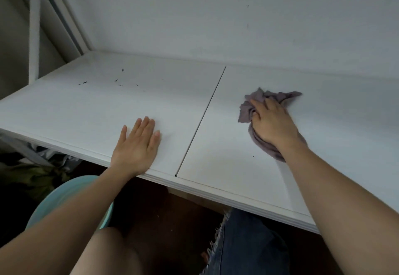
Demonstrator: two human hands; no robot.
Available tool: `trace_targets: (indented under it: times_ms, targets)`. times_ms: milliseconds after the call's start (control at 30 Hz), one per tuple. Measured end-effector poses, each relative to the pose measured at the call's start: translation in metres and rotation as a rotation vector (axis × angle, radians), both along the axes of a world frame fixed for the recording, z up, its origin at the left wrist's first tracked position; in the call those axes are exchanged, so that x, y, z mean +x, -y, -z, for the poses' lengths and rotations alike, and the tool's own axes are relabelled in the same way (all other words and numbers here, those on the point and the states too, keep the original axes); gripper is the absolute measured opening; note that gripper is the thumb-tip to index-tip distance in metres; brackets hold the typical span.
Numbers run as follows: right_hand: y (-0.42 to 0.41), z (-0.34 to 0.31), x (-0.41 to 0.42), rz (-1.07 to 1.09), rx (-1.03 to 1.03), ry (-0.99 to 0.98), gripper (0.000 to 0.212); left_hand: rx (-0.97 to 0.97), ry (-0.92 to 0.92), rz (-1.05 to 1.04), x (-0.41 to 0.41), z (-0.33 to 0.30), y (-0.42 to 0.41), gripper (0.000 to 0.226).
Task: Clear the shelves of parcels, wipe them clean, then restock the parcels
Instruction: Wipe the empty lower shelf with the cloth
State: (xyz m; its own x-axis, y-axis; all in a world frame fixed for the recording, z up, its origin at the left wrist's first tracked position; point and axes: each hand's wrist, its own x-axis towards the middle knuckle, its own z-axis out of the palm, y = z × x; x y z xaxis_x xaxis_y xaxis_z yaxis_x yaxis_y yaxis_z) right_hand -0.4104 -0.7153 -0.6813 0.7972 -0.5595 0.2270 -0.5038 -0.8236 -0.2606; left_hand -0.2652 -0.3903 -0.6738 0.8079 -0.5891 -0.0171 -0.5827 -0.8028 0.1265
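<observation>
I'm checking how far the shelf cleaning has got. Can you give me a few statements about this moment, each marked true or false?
1. The right hand grips a purple-grey cloth on the shelf. True.
2. The left hand holds a parcel. False: it lies flat on the shelf, fingers straight, holding nothing.
3. Dark specks lie on the left panel of the shelf. True.
4. Parcels are stacked on the shelf surface. False: no parcels show on it.
5. The cloth lies on the left panel. False: it is on the right panel, beyond the seam.
</observation>
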Motion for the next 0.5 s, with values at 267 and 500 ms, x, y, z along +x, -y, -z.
trace_targets:
  times_ms: [267,500]
  targets:
    - [-0.122,-0.006,0.014,-0.4,0.018,0.017,0.049,-0.283,-0.129,0.001,0.0,-0.001,0.0,0.059]
    - [-0.217,-0.003,0.023,-0.583,0.127,0.106,0.051,-0.696,-0.271,-0.206,0.025,-0.056,-0.023,0.057]
